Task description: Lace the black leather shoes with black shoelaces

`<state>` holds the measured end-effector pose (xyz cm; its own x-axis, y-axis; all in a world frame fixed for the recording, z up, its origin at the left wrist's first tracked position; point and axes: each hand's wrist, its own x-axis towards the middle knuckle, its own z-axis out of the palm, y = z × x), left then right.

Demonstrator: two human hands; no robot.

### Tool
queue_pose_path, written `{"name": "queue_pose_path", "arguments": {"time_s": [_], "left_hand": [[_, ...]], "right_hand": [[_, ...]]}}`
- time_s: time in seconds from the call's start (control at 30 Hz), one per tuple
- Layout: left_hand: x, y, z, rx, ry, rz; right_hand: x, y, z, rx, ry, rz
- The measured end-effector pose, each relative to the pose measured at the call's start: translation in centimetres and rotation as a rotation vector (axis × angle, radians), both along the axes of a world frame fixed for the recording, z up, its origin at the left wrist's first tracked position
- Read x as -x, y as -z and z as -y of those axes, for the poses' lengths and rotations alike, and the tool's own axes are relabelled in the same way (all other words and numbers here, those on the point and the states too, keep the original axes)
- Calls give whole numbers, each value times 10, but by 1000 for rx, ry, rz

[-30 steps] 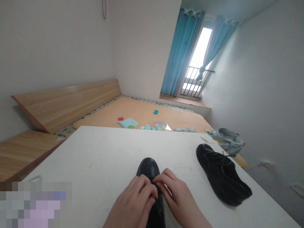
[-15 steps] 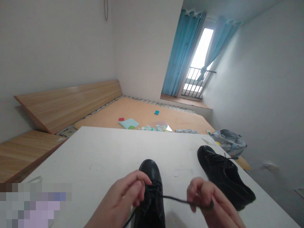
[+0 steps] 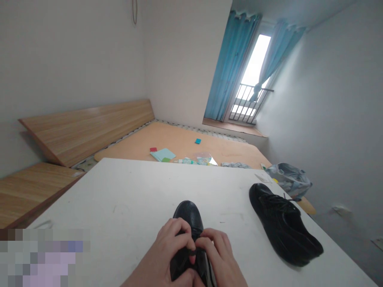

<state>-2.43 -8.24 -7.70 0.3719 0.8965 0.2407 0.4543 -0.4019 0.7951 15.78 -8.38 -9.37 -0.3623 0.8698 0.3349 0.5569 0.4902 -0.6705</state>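
A black leather shoe [image 3: 189,213] stands on the white table right in front of me, toe pointing away. My left hand [image 3: 173,247] is closed over the left side of its lacing, fingers bent and pressed on the shoe. From the other side my right hand [image 3: 218,251] comes in, its fingers pinched close to the left fingertips. A short dark piece of shoelace [image 3: 192,252] shows between the two hands; most of the lace is hidden by fingers. The matching black shoe [image 3: 284,225] lies to the right, untouched, its lace tied.
The white table [image 3: 131,191] reaches to a bed with an orange mat [image 3: 176,137]. On the mat lie a light blue booklet [image 3: 163,154], a small blue square [image 3: 198,141] and plastic packets. A bag [image 3: 290,179] stands beyond the table's right edge.
My right hand has moved left from beside the shoe onto its lacing, and the lace it held stretched out no longer shows. The left hand has shifted slightly right, onto the shoe.
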Motion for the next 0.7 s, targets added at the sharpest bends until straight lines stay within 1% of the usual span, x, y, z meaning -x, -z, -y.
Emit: {"name": "queue_pose_path", "arguments": {"time_s": [0.1,0.27,0.33,0.4,0.47,0.5,0.57,0.6,0.63,0.7], "left_hand": [[3,1,0,12,17,60],[0,-1,1,-14,-29,-8],[-2,-3,1,3,-38,-21],[-2,-7,0,58,-47,22],[1,-11,0,171,-49,177],[3,-14,0,245,-48,299],[11,-19,2,377,-47,605],[15,-21,3,421,-29,766],[20,-24,4,438,20,915],[27,-28,6,446,182,1148]], "right_hand": [[10,2,1,50,-17,-89],[14,14,0,259,-38,-338],[14,17,-2,360,-61,-497],[12,16,-4,508,-120,-710],[7,8,-6,641,-171,-934],[3,3,-7,675,-177,-1039],[-9,-10,-5,691,-166,-1213],[-17,-16,-3,696,-167,-1263],[-26,-21,-1,719,-183,-1282],[-42,-27,5,800,-247,-1225]]}}
